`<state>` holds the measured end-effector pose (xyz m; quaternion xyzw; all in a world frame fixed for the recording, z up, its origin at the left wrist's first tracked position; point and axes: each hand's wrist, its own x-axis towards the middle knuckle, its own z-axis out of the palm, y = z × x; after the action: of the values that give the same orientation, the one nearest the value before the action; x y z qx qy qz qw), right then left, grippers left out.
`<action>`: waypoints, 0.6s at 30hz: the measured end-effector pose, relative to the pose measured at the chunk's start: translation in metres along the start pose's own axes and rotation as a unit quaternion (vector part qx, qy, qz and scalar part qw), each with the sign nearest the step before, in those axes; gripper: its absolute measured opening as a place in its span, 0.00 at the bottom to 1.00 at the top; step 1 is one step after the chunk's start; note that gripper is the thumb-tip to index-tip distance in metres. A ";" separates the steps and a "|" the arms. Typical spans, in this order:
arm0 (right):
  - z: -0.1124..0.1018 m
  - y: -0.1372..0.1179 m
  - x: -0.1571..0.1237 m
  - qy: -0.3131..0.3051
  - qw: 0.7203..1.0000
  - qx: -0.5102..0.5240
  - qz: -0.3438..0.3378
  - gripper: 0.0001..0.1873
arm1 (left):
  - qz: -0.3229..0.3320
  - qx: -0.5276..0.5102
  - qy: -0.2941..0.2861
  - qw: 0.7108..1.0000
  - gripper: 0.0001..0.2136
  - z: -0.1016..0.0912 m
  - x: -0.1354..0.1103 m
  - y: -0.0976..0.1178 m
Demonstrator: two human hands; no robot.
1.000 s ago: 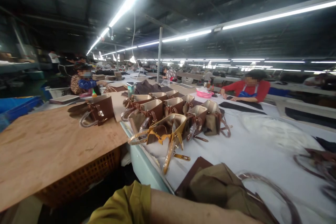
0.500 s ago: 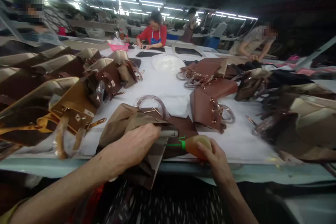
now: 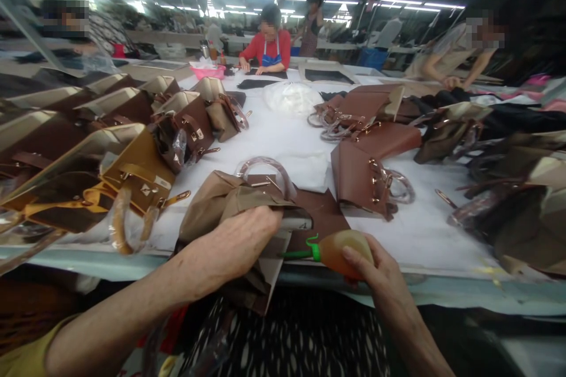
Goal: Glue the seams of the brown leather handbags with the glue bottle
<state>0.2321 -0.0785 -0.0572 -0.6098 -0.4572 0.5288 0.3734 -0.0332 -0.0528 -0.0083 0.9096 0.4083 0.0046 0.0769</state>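
A tan-and-brown handbag [image 3: 230, 200] lies flat at the near edge of the white-covered table [image 3: 292, 141]. My left hand [image 3: 241, 241] is closed over its folded flap, pressing it down. My right hand [image 3: 380, 274] grips an orange squeeze bottle [image 3: 342, 247] with a green nozzle. The nozzle points left, toward the bag's flap beside my left fingers. A clear-wrapped round handle of the bag sticks up behind my left hand.
Rows of brown and tan handbags [image 3: 132, 123] stand at the left. Reddish-brown bags [image 3: 367, 153] lie at centre right, darker ones [image 3: 508, 171] at the far right. Across the table a person in red with a blue apron [image 3: 269, 47] works; others stand nearby.
My view swung right from the plywood board and down to the bag in front of me. My right hand came into view with the bottle, and both hands stay on the bag.
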 end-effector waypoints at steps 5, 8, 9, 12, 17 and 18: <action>0.001 -0.008 -0.005 -0.002 1.000 -0.001 0.000 0.21 | -0.004 -0.008 -0.009 1.000 0.20 -0.002 -0.001 0.001; 0.001 -0.005 0.002 0.010 1.000 -0.027 -0.012 0.21 | 0.002 -0.012 -0.007 1.000 0.20 -0.003 -0.002 0.003; 0.001 -0.002 0.006 0.025 0.999 -0.037 -0.022 0.21 | 0.003 -0.010 -0.006 1.000 0.19 -0.003 -0.002 0.003; 0.002 0.008 0.018 0.086 0.993 -0.065 -0.048 0.24 | 0.001 -0.002 0.004 1.000 0.18 -0.003 -0.003 0.004; 0.003 0.019 0.027 0.122 0.988 -0.075 -0.058 0.27 | 0.001 -0.003 0.012 1.000 0.17 -0.004 -0.004 0.006; 0.004 0.018 0.026 0.125 0.988 -0.075 -0.059 0.27 | -0.002 -0.003 0.010 1.000 0.16 -0.005 -0.004 0.006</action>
<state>0.2321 -0.0596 -0.0823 -0.6693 -0.4807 0.3894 0.4116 -0.0314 -0.0589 -0.0020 0.9087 0.4105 0.0147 0.0753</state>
